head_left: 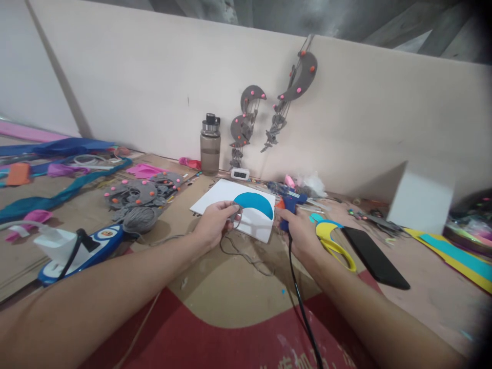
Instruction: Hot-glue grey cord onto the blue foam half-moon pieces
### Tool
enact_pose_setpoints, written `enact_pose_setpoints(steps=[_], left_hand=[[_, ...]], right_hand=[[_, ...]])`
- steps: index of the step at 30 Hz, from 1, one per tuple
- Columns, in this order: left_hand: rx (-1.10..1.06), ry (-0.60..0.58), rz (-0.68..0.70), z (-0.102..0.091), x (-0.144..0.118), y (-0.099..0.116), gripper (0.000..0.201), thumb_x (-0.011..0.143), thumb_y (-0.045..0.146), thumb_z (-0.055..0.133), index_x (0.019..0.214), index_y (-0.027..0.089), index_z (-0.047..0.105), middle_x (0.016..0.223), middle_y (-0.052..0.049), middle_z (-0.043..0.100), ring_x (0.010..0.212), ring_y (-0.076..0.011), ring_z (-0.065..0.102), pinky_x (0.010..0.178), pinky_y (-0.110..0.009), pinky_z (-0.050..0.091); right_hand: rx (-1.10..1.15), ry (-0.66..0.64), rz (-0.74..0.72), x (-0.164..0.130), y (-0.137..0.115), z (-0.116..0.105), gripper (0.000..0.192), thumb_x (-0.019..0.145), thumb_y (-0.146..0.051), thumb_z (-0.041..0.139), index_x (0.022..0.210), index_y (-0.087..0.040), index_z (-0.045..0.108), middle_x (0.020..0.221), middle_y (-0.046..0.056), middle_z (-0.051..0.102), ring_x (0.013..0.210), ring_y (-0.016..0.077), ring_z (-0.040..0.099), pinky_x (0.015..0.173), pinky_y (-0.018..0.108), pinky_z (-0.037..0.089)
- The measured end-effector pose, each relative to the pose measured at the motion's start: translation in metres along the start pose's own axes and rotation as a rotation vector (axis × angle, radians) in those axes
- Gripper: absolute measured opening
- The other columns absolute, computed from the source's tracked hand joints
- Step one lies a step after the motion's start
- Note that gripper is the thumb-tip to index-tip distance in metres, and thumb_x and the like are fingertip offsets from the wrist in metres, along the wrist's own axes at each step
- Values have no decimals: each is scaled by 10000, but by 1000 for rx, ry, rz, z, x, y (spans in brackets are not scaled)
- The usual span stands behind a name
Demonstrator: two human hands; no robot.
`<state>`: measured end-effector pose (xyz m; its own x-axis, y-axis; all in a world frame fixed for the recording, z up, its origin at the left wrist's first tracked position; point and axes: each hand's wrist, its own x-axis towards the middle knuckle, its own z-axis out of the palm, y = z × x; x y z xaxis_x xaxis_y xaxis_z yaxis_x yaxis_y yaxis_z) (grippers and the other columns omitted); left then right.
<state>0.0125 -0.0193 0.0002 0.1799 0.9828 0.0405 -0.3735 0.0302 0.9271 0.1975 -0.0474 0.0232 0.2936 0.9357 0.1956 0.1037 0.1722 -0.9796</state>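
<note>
My left hand (214,223) pinches a loop of grey yarn (235,218) at the edge of a white sheet (215,199) that carries a blue crescent cut-out (255,204). More of the grey yarn trails down onto the cardboard below my wrist. My right hand (302,234) grips a blue glue gun (291,202), its orange nozzle pointing left toward the crescent. The gun's black cord (302,302) runs down toward me along my right forearm.
Yellow-handled scissors (333,241) and a black phone (374,256) lie right of my right hand. A grey yarn ball (140,219) and felt pieces sit at left. A water bottle (210,145), small clock (240,174) and white box (421,197) stand near the wall, where grey crescent hangings (298,82) are pinned.
</note>
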Motion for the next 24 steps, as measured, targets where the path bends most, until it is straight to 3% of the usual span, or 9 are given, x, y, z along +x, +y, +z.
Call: enact_pose_setpoints(steps=[3,6,11,14,18,24], left_hand=[[2,15,9,0,0,0,229,651,303,701,749,115,616,633,-25,577,467,-51,455,380,-172,248],[7,61,28,1,0,2,210,642,277,700,723,106,609,641,-26,573,473,-46,443,378,-168,252],[52,93,67,-1,2,0,214,644,302,691,714,114,616,621,-19,560,488,-58,454,394,-174,279],[60,113,56,-3,3,-2,212,648,306,687,721,120,615,603,-6,549,451,-46,425,396,-177,275],[79,108,55,-2,3,-2,208,653,309,680,699,122,604,584,-1,547,431,-46,421,391,-180,271],[59,101,72,0,2,-3,207,657,304,683,704,126,589,575,9,539,412,-37,392,382,-179,236]], right_hand=[[-23,-54,-54,-12,-7,4,272,683,-344,627,896,-185,570,631,-26,585,543,111,523,496,222,379],[-159,-130,-195,-27,-16,8,261,740,-339,590,941,-173,596,737,7,628,618,119,546,585,242,419],[-253,-73,-331,-39,-29,8,262,799,-350,545,982,-175,611,787,28,628,580,116,507,573,259,411],[-215,-46,-360,-38,-28,6,271,830,-381,515,988,-175,593,738,20,600,559,114,495,548,254,400],[-357,-164,-330,-38,-18,10,267,830,-410,517,939,-181,600,664,16,590,582,142,524,566,267,405],[-558,-194,-360,-42,-7,14,312,832,-365,509,1084,-194,572,895,66,661,761,201,585,694,314,435]])
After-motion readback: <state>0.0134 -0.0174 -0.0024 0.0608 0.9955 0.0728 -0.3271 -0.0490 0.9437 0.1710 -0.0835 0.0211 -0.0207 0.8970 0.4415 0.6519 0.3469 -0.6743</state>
